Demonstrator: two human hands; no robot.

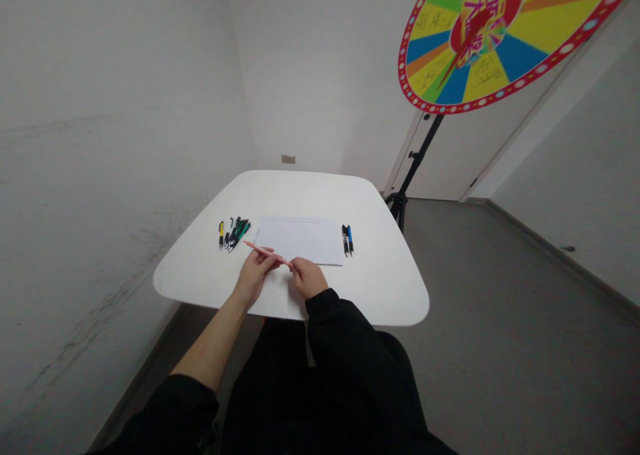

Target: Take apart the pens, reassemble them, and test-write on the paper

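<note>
A slim pink pen [257, 246] slants between my two hands, just above the front of a white sheet of paper [305, 235]. My left hand [254, 273] is closed on the pen's middle with thumb and fingers. At the pen's right end, my right hand [307, 277] pinches the tip; its fingertips are partly hidden. Left of the paper lies a loose pile of pens [237, 234], mostly green and black, with a yellow pen [221, 235] at its outer side. To the paper's right, a black pen [345, 240] and a blue pen [350, 240] rest side by side.
The white table [385, 288] has rounded corners and stands close to the left wall [100, 142]. Beyond its right side, a colourful prize wheel [530, 48] leans over on a black tripod stand [417, 162]. Grey floor [500, 322] stretches off to the right.
</note>
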